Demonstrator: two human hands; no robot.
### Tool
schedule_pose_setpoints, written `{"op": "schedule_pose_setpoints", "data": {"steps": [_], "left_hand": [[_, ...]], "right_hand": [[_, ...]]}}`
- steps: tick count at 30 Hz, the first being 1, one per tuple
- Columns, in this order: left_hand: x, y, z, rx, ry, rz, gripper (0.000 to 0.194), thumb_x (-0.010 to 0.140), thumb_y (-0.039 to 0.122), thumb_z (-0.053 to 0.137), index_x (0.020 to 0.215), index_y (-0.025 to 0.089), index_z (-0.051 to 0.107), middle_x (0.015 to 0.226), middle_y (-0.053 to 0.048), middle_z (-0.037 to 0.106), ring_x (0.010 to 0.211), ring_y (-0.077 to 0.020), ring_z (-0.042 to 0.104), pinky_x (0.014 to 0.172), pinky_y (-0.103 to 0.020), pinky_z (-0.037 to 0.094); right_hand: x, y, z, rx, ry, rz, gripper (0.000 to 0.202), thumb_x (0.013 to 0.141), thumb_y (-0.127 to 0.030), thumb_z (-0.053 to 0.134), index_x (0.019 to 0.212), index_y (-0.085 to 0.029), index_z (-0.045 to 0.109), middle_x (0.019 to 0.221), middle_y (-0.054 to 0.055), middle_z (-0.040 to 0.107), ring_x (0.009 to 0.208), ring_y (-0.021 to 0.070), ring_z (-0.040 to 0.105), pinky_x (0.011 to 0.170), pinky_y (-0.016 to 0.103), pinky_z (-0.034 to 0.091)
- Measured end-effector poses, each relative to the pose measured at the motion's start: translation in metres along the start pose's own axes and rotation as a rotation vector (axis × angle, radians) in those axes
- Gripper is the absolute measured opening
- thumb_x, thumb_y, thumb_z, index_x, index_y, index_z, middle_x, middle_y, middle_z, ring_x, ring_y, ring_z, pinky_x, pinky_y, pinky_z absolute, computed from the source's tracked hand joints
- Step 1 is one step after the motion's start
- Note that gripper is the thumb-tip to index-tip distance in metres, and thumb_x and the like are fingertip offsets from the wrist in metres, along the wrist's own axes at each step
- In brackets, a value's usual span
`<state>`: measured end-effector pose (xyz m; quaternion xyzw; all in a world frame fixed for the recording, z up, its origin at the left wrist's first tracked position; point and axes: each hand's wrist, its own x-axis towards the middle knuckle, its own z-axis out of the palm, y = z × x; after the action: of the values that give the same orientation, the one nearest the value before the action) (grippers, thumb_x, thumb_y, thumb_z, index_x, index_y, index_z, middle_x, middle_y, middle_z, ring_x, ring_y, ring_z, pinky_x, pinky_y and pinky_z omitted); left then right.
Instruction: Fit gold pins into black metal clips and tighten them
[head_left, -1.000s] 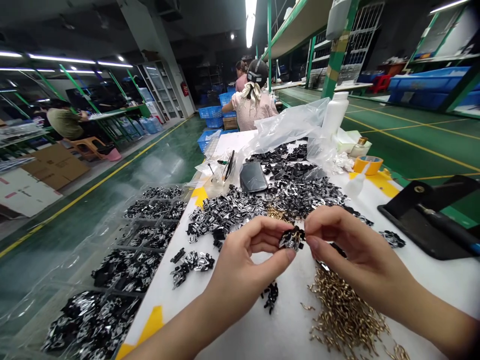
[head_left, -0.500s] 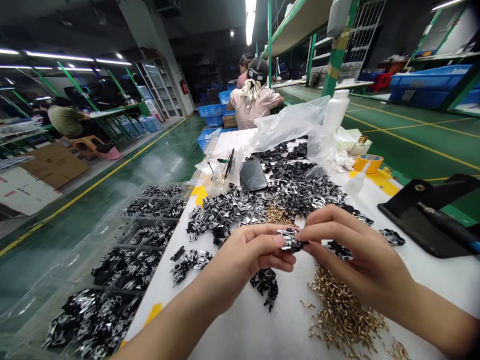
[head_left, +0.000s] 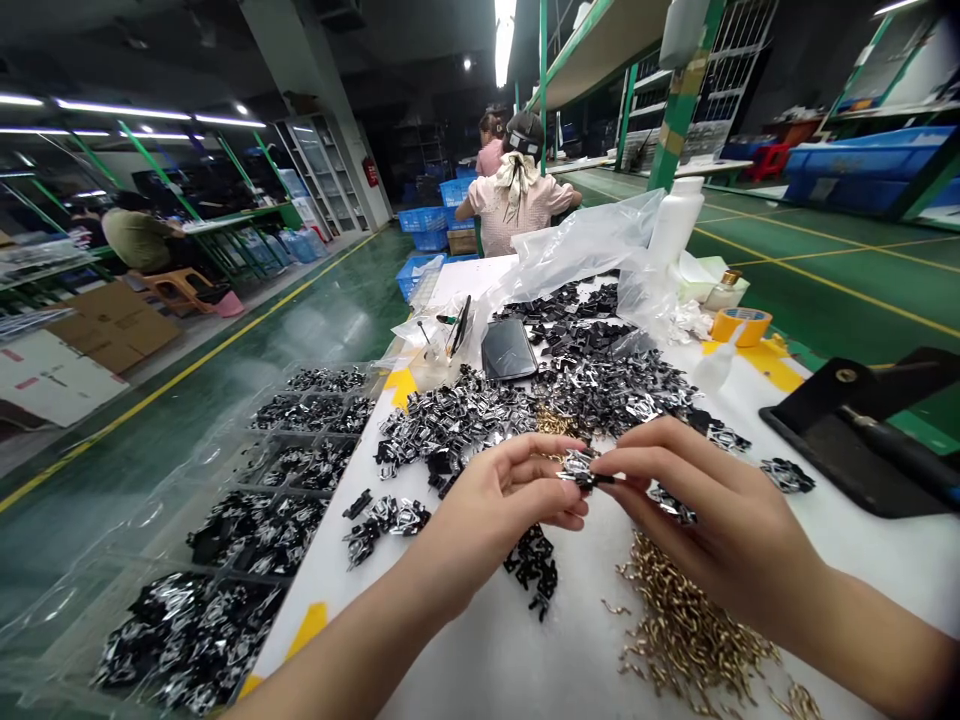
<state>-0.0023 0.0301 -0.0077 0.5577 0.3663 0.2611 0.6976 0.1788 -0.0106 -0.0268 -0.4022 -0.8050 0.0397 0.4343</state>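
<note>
A small black and silver part (head_left: 579,467) is pinched between both hands above the white table (head_left: 480,660). My left hand (head_left: 517,490) grips its left side with thumb and fingers. The thumb and fingertips of my right hand (head_left: 675,490) close on its right end. Below my right hand lies a heap of small brass pieces (head_left: 682,630). A little cluster of black parts (head_left: 534,570) rests under my left hand. Behind the hands spread piles of black and silver parts (head_left: 480,410), with a few brass pieces (head_left: 553,420) among them.
Divided clear trays (head_left: 202,630) of parts stand at the left. Farther back are a dark phone-like device (head_left: 508,350), plastic bag (head_left: 570,245), white bottle (head_left: 675,225) and orange tape roll (head_left: 741,327). A black stand (head_left: 847,440) is at the right. A person (head_left: 517,200) sits ahead.
The fingers of my left hand have shifted around the part, its index finger now higher and more apart from the thumb. The whole view has moved slightly.
</note>
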Motion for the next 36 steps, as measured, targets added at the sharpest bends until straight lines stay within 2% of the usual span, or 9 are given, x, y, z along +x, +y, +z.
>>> {"op": "schedule_pose_setpoints", "data": {"steps": [2, 5, 7, 10, 24, 28, 31, 34, 36], "left_hand": [[-0.002, -0.003, 0.002, 0.237, 0.089, 0.16, 0.032, 0.076, 0.016, 0.06, 0.108, 0.021, 0.057, 0.098, -0.005, 0.06, 0.087, -0.0147, 0.06, 0.076, -0.027, 0.052], [-0.005, -0.007, 0.005, 0.592, 0.223, 0.563, 0.038, 0.075, 0.009, 0.059, 0.11, 0.02, 0.055, 0.107, -0.006, 0.059, 0.098, -0.0164, 0.056, 0.085, -0.029, 0.049], [-0.007, -0.009, 0.005, 0.721, 0.242, 0.783, 0.037, 0.075, 0.003, 0.058, 0.109, 0.018, 0.055, 0.102, -0.005, 0.062, 0.096, -0.0148, 0.057, 0.086, -0.028, 0.048], [-0.007, -0.01, 0.005, 0.787, 0.225, 0.933, 0.037, 0.074, -0.002, 0.056, 0.106, 0.016, 0.056, 0.097, -0.005, 0.065, 0.09, -0.0132, 0.061, 0.082, -0.026, 0.051], [-0.009, -0.01, 0.004, 0.881, 0.308, 1.056, 0.03, 0.069, -0.001, 0.06, 0.095, 0.014, 0.056, 0.085, -0.006, 0.067, 0.081, -0.0146, 0.064, 0.073, -0.026, 0.054], [-0.008, -0.01, 0.002, 0.898, 0.277, 1.065, 0.029, 0.072, -0.001, 0.057, 0.096, 0.014, 0.054, 0.087, -0.007, 0.066, 0.084, -0.0152, 0.063, 0.076, -0.028, 0.054], [-0.006, -0.01, -0.002, 0.908, 0.247, 1.062, 0.027, 0.076, 0.001, 0.052, 0.099, 0.015, 0.053, 0.091, -0.007, 0.066, 0.089, -0.015, 0.062, 0.079, -0.028, 0.053], [-0.004, -0.009, -0.007, 0.911, 0.276, 1.047, 0.026, 0.078, 0.004, 0.05, 0.1, 0.017, 0.053, 0.093, -0.006, 0.065, 0.089, -0.0149, 0.061, 0.079, -0.029, 0.053], [-0.002, -0.009, -0.01, 0.902, 0.299, 1.014, 0.024, 0.079, 0.005, 0.05, 0.099, 0.017, 0.054, 0.093, -0.006, 0.064, 0.087, -0.0156, 0.061, 0.079, -0.031, 0.053]], "right_hand": [[0.0, 0.0, 0.0, 0.026, 0.001, 0.021, 0.022, 0.082, -0.002, 0.049, 0.1, -0.015, 0.053, 0.089, 0.004, 0.051, 0.08, 0.0114, 0.052, 0.066, 0.024, 0.044], [0.001, -0.001, 0.0, 0.115, -0.01, 0.126, 0.018, 0.084, -0.006, 0.049, 0.098, -0.017, 0.054, 0.089, 0.003, 0.05, 0.079, 0.0111, 0.052, 0.066, 0.025, 0.044], [0.002, -0.002, 0.0, 0.21, -0.033, 0.192, 0.015, 0.086, -0.009, 0.049, 0.095, -0.019, 0.054, 0.089, 0.002, 0.051, 0.078, 0.0103, 0.053, 0.066, 0.025, 0.044], [0.002, -0.004, 0.002, 0.325, -0.056, 0.246, 0.015, 0.087, -0.011, 0.048, 0.095, -0.022, 0.054, 0.089, 0.001, 0.051, 0.079, 0.0096, 0.053, 0.067, 0.024, 0.044], [-0.001, -0.007, 0.005, 0.352, -0.038, 0.337, 0.01, 0.085, -0.02, 0.055, 0.09, -0.028, 0.058, 0.089, -0.002, 0.057, 0.085, 0.0105, 0.056, 0.072, 0.024, 0.044], [0.0, -0.008, 0.005, 0.395, -0.059, 0.397, 0.017, 0.085, -0.023, 0.055, 0.101, -0.027, 0.053, 0.089, -0.001, 0.058, 0.084, 0.0117, 0.057, 0.073, 0.026, 0.049], [0.007, -0.003, -0.001, 0.344, -0.088, 0.361, 0.026, 0.085, -0.025, 0.054, 0.11, -0.026, 0.048, 0.096, 0.002, 0.058, 0.088, 0.0139, 0.057, 0.078, 0.03, 0.05], [0.012, 0.013, -0.022, 0.111, 0.114, 0.273, 0.026, 0.087, -0.027, 0.049, 0.113, -0.024, 0.046, 0.098, 0.005, 0.057, 0.089, 0.0159, 0.058, 0.079, 0.033, 0.051], [0.006, 0.026, -0.05, -0.095, 0.289, 0.264, 0.026, 0.09, -0.025, 0.043, 0.115, -0.023, 0.043, 0.1, 0.006, 0.056, 0.092, 0.0164, 0.057, 0.079, 0.034, 0.051]]}}
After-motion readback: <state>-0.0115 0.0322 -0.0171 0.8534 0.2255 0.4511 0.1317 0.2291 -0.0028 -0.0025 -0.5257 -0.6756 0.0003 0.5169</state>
